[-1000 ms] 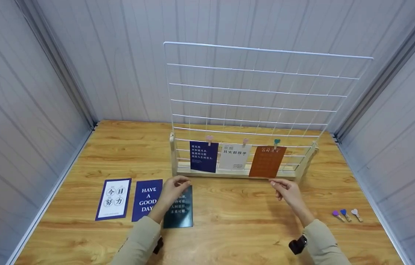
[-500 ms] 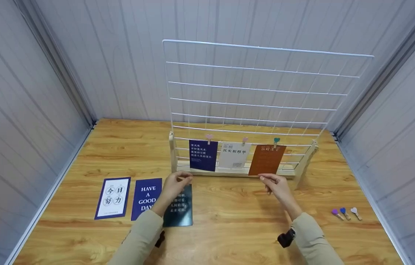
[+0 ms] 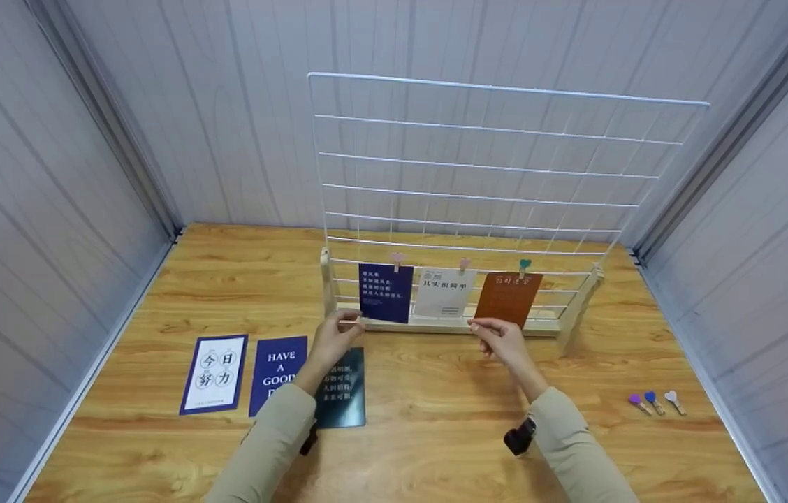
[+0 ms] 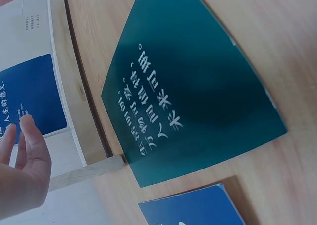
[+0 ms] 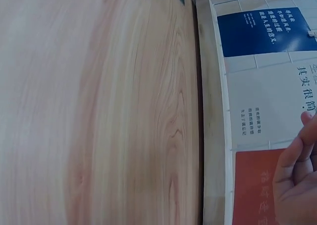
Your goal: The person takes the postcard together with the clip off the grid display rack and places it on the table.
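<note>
My left hand [image 3: 331, 340], fingers loosely bent and nothing between them, is at the lower left corner of the dark blue card [image 3: 385, 292] on the wire grid rack [image 3: 492, 86]. In the left wrist view its fingertips overlap that card's edge. My right hand [image 3: 504, 342] overlaps the bottom of the orange card [image 3: 511, 293], with fingertips pointing toward the white card [image 3: 444, 297]. It appears to hold nothing; in the right wrist view the hand [image 5: 299, 180] partly hides the orange card. Two pink heart clips [image 3: 397, 258] and a green heart clip [image 3: 524, 265] sit at the cards' tops.
A dark green card [image 3: 346, 409] lies under the left forearm. Left of it are a blue "HAVE A GOOD DAY" card [image 3: 282, 348] and a blue-bordered white card [image 3: 209, 402]. Purple [image 3: 636, 400], blue [image 3: 652, 398] and white [image 3: 672, 398] heart clips lie at the right. Panel walls surround the table.
My right hand has moved left and forward, from below the orange card's right side to its lower left. My left hand has moved slightly forward to the blue card's corner.
</note>
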The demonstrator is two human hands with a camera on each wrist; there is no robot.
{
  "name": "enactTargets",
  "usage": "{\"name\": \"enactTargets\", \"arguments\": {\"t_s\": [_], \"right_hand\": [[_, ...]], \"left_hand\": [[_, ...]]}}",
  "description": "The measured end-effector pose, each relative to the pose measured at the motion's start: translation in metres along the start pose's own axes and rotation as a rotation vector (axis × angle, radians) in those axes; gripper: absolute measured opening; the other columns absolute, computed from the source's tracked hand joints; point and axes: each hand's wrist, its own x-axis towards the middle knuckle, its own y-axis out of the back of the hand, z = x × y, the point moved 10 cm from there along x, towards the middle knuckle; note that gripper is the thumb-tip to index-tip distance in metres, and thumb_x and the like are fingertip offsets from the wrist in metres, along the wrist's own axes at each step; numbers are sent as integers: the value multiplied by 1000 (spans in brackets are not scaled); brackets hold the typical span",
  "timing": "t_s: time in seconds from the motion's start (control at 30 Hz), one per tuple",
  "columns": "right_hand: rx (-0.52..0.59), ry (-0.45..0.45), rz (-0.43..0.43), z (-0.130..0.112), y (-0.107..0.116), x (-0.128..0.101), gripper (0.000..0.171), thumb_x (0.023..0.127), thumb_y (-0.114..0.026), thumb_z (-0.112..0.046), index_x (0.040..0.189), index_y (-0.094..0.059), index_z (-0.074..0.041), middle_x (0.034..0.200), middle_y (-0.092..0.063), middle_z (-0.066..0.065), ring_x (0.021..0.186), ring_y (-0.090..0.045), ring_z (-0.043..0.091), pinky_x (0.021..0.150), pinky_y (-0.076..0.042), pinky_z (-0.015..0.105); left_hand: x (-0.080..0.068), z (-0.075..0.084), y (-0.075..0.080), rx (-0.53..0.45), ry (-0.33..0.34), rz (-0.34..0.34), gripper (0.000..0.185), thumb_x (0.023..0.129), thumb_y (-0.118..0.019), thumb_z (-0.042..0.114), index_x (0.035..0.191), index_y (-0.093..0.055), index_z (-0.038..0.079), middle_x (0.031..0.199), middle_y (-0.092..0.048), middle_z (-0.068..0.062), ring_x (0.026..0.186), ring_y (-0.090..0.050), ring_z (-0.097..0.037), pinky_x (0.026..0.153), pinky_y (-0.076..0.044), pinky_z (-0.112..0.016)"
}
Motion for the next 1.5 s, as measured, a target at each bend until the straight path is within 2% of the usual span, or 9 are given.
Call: {"name": "enactTargets", "arguments": {"t_s": [0.17,0.27,0.5,0.9,0.97,1.2,1.37,1.5], "right_hand": [[-11,29,-13,-11,-11,5,22,83,-59,-6,99,-61,9,65,-58,6,47,-47,10,42,-41,18],[-20,32,-25,-16,-17,7,22,84,-59,-6,100,-61,9,65,-58,5,48,-47,10,43,-41,18],[-29,28,-51,-24,-32,10,26,84,-60,-10,102,-59,10,60,-54,4,49,-48,9,45,-41,19],[52,37,-58,-37,-55,17,26,85,-58,-10,104,-60,8,59,-53,3,48,-47,10,44,-42,19],[68,33,-62,-38,-58,18,27,85,-59,-11,105,-60,7,58,-53,3,48,-47,9,44,-42,19],[121,76,-60,-49,-73,23,27,84,-59,-9,104,-59,9,58,-51,2,47,-44,7,44,-40,19],[125,109,-82,-64,-83,28,27,85,-58,-8,107,-58,8,63,-54,3,48,-46,7,44,-40,18],[131,125,-88,-76,-89,33,27,84,-58,-8,108,-58,6,65,-54,3,48,-47,7,44,-41,17]], "left_hand": [[8,5,8,65,-31,65,34,81,-59,5,113,-51,-5,110,-49,-21,87,-53,-31,71,-47,-35],[13,6,10,65,-28,84,35,81,-60,4,114,-51,-4,111,-49,-22,85,-53,-30,70,-46,-36],[20,6,9,23,14,91,37,82,-59,6,117,-49,-4,116,-47,-21,88,-55,-28,71,-46,-35],[29,10,5,2,27,103,39,82,-60,8,119,-49,-3,116,-49,-19,89,-54,-28,72,-46,-35],[31,11,4,-4,18,106,39,82,-60,7,119,-49,-2,115,-50,-19,90,-54,-28,73,-46,-35],[31,20,5,-14,-76,139,38,79,-61,2,115,-48,-5,110,-50,-24,90,-53,-34,74,-45,-39],[31,19,5,-25,-78,146,37,80,-60,1,114,-48,-7,109,-51,-25,99,-50,-35,79,-44,-39],[33,17,5,-27,-68,147,36,81,-59,1,114,-47,-9,110,-50,-25,94,-52,-36,77,-45,-38]]}}
